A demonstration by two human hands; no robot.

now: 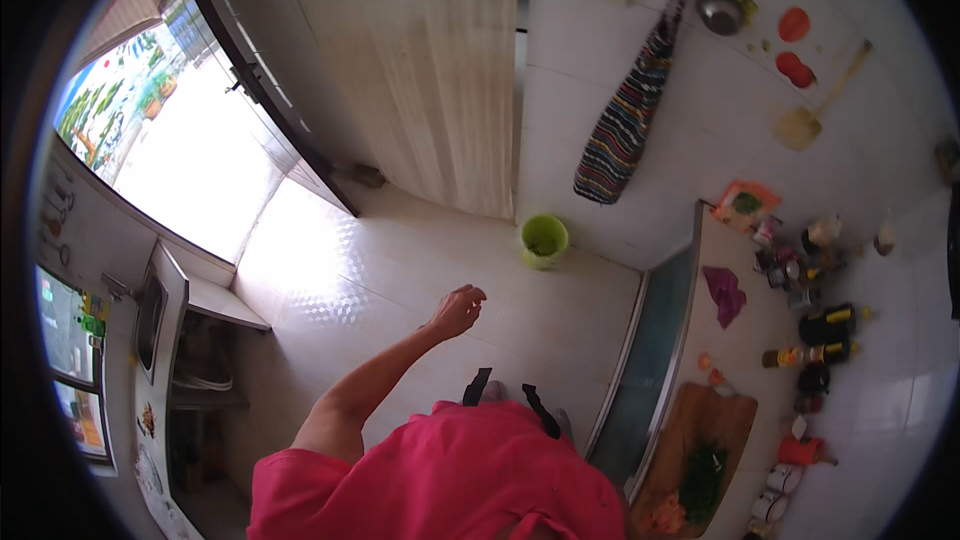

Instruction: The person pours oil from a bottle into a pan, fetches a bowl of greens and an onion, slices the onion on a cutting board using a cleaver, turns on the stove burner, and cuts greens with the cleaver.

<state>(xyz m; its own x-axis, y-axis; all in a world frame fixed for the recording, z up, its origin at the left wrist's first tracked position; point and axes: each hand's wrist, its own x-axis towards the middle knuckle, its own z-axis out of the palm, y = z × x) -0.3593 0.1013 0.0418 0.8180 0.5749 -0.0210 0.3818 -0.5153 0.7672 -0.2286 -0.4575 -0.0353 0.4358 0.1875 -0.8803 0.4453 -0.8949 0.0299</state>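
Note:
My left hand (457,311) is held out over the tiled floor, in front of my pink top, with its fingers loosely curled. I see nothing in it, though the inner side of the fingers is partly hidden. My right hand is out of view. A lime-green bucket (545,240) with something dark inside stands on the floor beyond my left hand, near the wall. On the counter at the right lies a wooden cutting board (671,420), bearing chopped green leaves (703,476) and a pale orange-pink food heap (666,516). A purple cloth (724,296) lies farther along the counter.
Bottles (825,324) and jars line the right counter's back. A striped fabric bag (626,127) hangs beside a pale curtain (450,90). At the left are an open door (259,82) and a sink (152,322) above an open cabinet (199,360).

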